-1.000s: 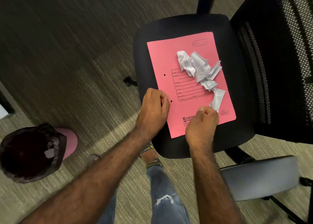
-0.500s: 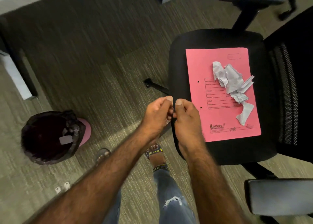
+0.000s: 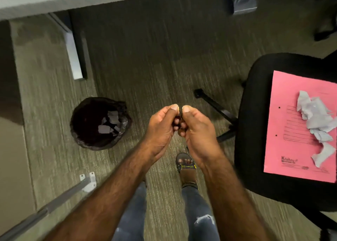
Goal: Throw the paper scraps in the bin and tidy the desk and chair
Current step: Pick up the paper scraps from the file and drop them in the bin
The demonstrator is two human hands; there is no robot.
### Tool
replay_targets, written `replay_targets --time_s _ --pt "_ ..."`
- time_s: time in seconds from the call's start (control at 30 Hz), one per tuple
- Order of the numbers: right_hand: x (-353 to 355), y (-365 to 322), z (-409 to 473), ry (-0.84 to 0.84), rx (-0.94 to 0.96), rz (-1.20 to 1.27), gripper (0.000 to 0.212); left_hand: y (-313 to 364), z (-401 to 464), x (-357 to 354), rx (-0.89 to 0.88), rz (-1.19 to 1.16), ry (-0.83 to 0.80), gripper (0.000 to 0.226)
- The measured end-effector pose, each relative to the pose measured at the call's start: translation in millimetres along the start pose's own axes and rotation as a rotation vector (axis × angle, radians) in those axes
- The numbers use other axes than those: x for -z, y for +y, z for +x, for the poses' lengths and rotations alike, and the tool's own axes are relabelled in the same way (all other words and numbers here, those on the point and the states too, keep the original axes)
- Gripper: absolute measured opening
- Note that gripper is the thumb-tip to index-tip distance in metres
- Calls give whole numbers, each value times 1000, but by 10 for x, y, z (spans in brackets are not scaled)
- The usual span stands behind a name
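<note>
Both your hands, left hand (image 3: 161, 129) and right hand (image 3: 196, 131), are pinched shut together; whatever they hold is hidden. Bin (image 3: 100, 123) sits left of the grip, nearer your left hand. Remaining paper scraps (image 3: 316, 119) lie on the pink folder (image 3: 290, 131) on the chair (image 3: 255, 113), off to your right.

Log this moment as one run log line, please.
hands: left hand and right hand pinched together over carpet | bin: holds scraps | chair: pink folder with paper scraps

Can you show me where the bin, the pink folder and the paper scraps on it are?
bin (image 3: 83, 137), head view, front rim of its black liner
pink folder (image 3: 284, 149), head view, bare lower left part
paper scraps (image 3: 315, 117), head view, middle of the crumpled pile
</note>
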State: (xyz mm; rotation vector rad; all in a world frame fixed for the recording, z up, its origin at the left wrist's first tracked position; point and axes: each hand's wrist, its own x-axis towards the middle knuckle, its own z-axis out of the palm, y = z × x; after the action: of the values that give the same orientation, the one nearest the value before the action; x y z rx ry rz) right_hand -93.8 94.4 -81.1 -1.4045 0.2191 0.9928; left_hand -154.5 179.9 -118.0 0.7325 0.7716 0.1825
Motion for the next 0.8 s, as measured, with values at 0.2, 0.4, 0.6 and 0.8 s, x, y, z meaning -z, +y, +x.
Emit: replay_targets --time_s 0.2,0.4,0.6,0.8 --pt "-920 356 16 -103 -75 -139 22 239 -194 911 -51 -27 183 20" --pt "-1732 755 17 -226 -156 -234 18 367 -391 1784 -92 -92 357 20" --pt "-2297 1174 110 -270 -260 -316 24 476 -521 2404 -78 -141 513 20" --pt "-2715 1599 279 -234 -322 -344 19 475 -510 2844 -61 -175 599 40"
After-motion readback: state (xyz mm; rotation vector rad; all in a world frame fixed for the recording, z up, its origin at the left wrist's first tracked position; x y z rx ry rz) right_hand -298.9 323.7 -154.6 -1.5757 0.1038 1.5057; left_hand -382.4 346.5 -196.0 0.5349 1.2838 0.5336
